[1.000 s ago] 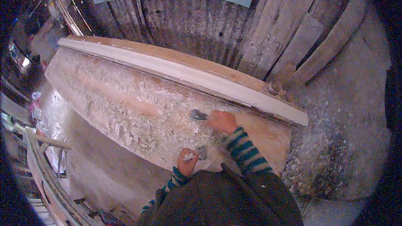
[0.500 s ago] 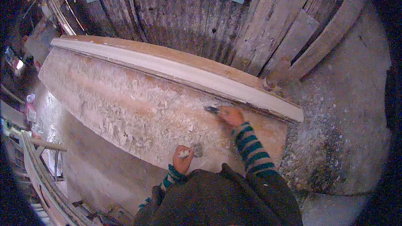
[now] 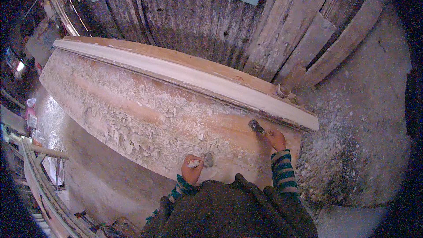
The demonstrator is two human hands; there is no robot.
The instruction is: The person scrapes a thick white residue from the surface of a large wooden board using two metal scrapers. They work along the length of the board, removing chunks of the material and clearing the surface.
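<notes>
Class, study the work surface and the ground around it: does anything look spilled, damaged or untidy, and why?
Yes: pale flakes litter the board, and similar bits lie strewn across the floor beyond its right end, looking spilled because they are loose and scattered.

Before you stretches a long brown table (image 3: 233, 125), running away to your left, its top dusted white. Pale flakes (image 3: 136, 143) lie thickly over its middle and near edge, sparser at your right. A long white-faced beam (image 3: 189, 73) lies along its far side.
</notes>
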